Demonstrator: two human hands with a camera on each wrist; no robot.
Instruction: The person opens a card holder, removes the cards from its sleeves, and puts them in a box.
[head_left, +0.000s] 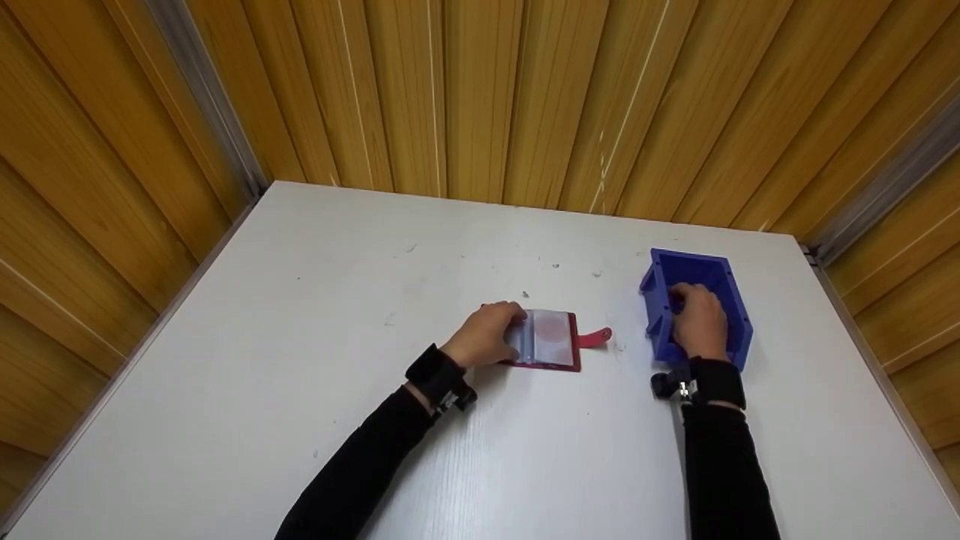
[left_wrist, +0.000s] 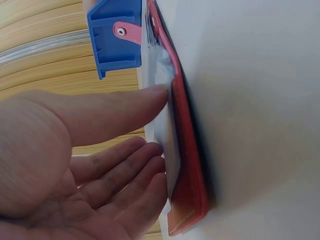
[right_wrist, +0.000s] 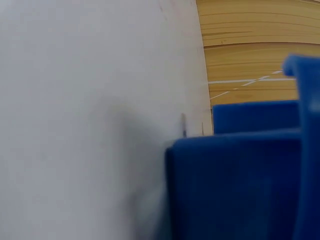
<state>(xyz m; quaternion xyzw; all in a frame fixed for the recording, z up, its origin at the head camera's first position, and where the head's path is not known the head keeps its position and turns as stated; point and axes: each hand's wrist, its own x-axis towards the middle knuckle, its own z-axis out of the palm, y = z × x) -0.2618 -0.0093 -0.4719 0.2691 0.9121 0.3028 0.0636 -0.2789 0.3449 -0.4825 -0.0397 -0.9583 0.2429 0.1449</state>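
Note:
A small red card holder (head_left: 576, 352) lies open on the white table, its clear plastic sleeves (head_left: 553, 337) facing up and its snap strap (head_left: 596, 337) pointing right. A round pinkish shape shows through the right-hand sleeve. My left hand (head_left: 486, 334) rests on the left side of the holder, thumb and fingers spread apart with their tips touching the sleeves (left_wrist: 172, 150). My right hand (head_left: 701, 322) reaches down inside a blue plastic bin (head_left: 739, 319), fingers bent. Whether anything is between those fingers is hidden; the right wrist view shows only the bin's outer side (right_wrist: 230, 185).
The bin stands on the right part of the white table (head_left: 300, 300), a short way right of the strap. Wood-patterned panels (head_left: 480, 97) rise behind the table and on both sides. Scuff marks dot the tabletop.

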